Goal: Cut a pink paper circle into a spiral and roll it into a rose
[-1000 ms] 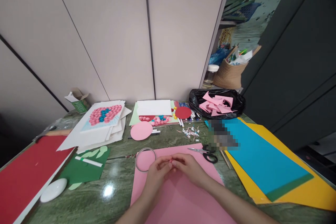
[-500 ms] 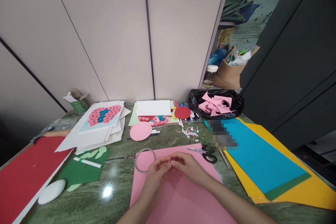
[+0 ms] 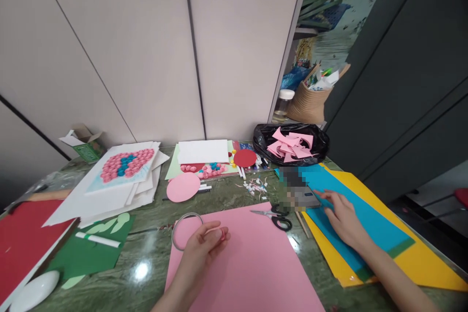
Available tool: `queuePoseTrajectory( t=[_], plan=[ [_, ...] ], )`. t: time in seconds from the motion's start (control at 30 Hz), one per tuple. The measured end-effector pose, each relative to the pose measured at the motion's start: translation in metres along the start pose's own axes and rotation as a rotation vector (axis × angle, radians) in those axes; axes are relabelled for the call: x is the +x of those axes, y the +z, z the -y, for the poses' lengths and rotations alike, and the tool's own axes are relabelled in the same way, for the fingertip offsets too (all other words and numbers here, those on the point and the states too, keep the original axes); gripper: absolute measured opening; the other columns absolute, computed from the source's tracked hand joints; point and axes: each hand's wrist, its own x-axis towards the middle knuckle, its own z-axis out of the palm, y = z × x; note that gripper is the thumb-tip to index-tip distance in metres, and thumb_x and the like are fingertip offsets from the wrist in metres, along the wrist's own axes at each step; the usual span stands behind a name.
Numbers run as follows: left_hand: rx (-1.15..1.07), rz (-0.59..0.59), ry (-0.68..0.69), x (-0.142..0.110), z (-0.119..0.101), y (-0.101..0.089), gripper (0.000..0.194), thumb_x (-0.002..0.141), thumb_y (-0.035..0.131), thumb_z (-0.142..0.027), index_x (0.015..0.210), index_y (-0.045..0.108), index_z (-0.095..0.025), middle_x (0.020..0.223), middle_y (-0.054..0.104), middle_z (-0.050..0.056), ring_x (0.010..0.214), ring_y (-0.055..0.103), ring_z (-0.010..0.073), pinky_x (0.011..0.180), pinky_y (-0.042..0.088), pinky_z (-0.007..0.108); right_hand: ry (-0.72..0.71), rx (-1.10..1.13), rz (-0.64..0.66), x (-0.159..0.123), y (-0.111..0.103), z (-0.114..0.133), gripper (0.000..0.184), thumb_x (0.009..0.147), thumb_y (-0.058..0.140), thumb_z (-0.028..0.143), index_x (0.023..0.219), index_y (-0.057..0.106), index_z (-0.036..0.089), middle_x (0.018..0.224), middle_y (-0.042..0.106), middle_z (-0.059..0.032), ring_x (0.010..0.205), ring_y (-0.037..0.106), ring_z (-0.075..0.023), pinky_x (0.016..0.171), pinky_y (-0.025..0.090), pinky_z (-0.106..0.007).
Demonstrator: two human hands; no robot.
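Pinched in the fingers of my left hand (image 3: 203,244) is a small pink paper roll (image 3: 222,234), partly hidden by the fingertips. That hand is above a large pink sheet (image 3: 252,268), just beside a round metal ring (image 3: 173,235). My right hand (image 3: 343,219) is over the blue sheet (image 3: 369,224), fingers apart and stretched leftward. Its fingertips are at the edge of a flat grey and black object (image 3: 309,199), partly blurred out; whether they touch it I cannot tell. Scissors with black handles (image 3: 281,223) lie at the pink sheet's upper right corner.
A black bag (image 3: 261,144) holds pink paper scraps. Behind the ring is a pink paper circle (image 3: 183,187). At left, a picture of pink and blue paper rolls (image 3: 141,160) tops white sheets. Green paper (image 3: 87,258) and a white oval object (image 3: 34,292) lie nearer.
My hands have parted: the right hand moved away to the right, over the blue sheet, while the left kept the pink paper roll. The view has shifted slightly to the right.
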Motion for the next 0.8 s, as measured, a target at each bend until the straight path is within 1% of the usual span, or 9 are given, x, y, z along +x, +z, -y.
queuePoseTrajectory(
  t=[0.1, 0.23, 0.3, 0.4, 0.5, 0.57, 0.63, 0.7, 0.8],
  plan=[
    [0.003, -0.009, 0.015, 0.007, 0.001, -0.003, 0.039, 0.057, 0.081, -0.020, 0.089, 0.060, -0.013, 0.080, 0.072, 0.009, 0.074, 0.068, 0.0146, 0.072, 0.053, 0.022, -0.028, -0.062, 0.033, -0.005, 0.009, -0.008, 0.021, 0.078, 0.039, 0.018, 0.098, 0.043, 0.023, 0.123, 0.056, -0.0093, 0.123, 0.040, -0.0301, 0.095, 0.033, -0.050],
    [0.012, -0.014, 0.029, 0.018, 0.002, -0.006, 0.039, 0.053, 0.083, -0.020, 0.085, 0.061, -0.012, 0.077, 0.071, 0.009, 0.071, 0.067, 0.0135, 0.070, 0.052, 0.021, -0.027, -0.083, 0.053, -0.004, 0.008, -0.001, 0.021, 0.077, 0.041, 0.019, 0.097, 0.045, 0.023, 0.119, 0.057, -0.0093, 0.120, 0.043, -0.0298, 0.094, 0.033, -0.050],
    [0.012, -0.036, 0.032, 0.022, 0.003, -0.007, 0.039, 0.053, 0.083, -0.020, 0.084, 0.062, -0.011, 0.077, 0.071, 0.008, 0.071, 0.067, 0.0131, 0.070, 0.052, 0.021, -0.004, -0.060, 0.005, -0.002, 0.003, 0.000, 0.020, 0.078, 0.040, 0.020, 0.097, 0.045, 0.023, 0.116, 0.058, -0.0094, 0.116, 0.046, -0.0300, 0.092, 0.035, -0.050],
    [0.011, -0.064, 0.034, 0.024, 0.003, -0.006, 0.036, 0.053, 0.083, -0.019, 0.083, 0.065, -0.012, 0.079, 0.071, 0.008, 0.075, 0.066, 0.0130, 0.072, 0.052, 0.021, 0.002, 0.024, -0.131, 0.007, -0.008, 0.000, 0.020, 0.079, 0.039, 0.021, 0.098, 0.042, 0.024, 0.117, 0.060, -0.0090, 0.114, 0.047, -0.0297, 0.091, 0.035, -0.049],
    [0.033, -0.061, 0.046, 0.023, 0.002, -0.004, 0.032, 0.053, 0.083, -0.020, 0.080, 0.068, -0.012, 0.083, 0.071, 0.008, 0.078, 0.066, 0.0133, 0.074, 0.052, 0.020, -0.002, 0.096, -0.216, 0.027, -0.020, 0.006, 0.019, 0.079, 0.039, 0.022, 0.098, 0.042, 0.024, 0.118, 0.060, -0.0087, 0.116, 0.047, -0.0295, 0.092, 0.036, -0.047],
    [0.058, -0.065, 0.056, 0.022, 0.002, -0.003, 0.030, 0.053, 0.083, -0.020, 0.078, 0.069, -0.013, 0.086, 0.070, 0.007, 0.076, 0.065, 0.0122, 0.072, 0.051, 0.019, 0.010, 0.142, -0.258, 0.045, -0.023, 0.011, 0.021, 0.078, 0.040, 0.020, 0.099, 0.043, 0.024, 0.118, 0.059, -0.0079, 0.112, 0.049, -0.0287, 0.091, 0.037, -0.046],
    [0.078, -0.074, 0.058, 0.023, 0.002, -0.003, 0.029, 0.053, 0.083, -0.021, 0.077, 0.070, -0.014, 0.085, 0.070, 0.005, 0.073, 0.064, 0.0104, 0.069, 0.051, 0.017, 0.016, 0.162, -0.283, 0.063, -0.019, 0.016, 0.024, 0.077, 0.040, 0.019, 0.100, 0.042, 0.024, 0.119, 0.060, -0.0072, 0.110, 0.049, -0.0283, 0.089, 0.038, -0.045],
    [0.082, -0.073, 0.048, 0.023, 0.002, -0.004, 0.028, 0.053, 0.083, -0.022, 0.077, 0.071, -0.014, 0.081, 0.071, 0.004, 0.072, 0.064, 0.0102, 0.067, 0.051, 0.016, 0.015, 0.159, -0.281, 0.076, -0.007, 0.017, 0.027, 0.077, 0.036, 0.016, 0.102, 0.040, 0.024, 0.122, 0.058, -0.0076, 0.112, 0.048, -0.0273, 0.091, 0.037, -0.044],
    [0.066, -0.073, 0.013, 0.024, 0.002, -0.006, 0.030, 0.051, 0.084, -0.022, 0.077, 0.071, -0.015, 0.080, 0.072, 0.005, 0.077, 0.066, 0.0128, 0.072, 0.052, 0.019, -0.003, 0.134, -0.205, 0.082, 0.014, 0.012, 0.026, 0.074, 0.039, 0.016, 0.099, 0.042, 0.024, 0.120, 0.060, -0.0074, 0.110, 0.049, -0.0281, 0.091, 0.036, -0.046]
  ],
)
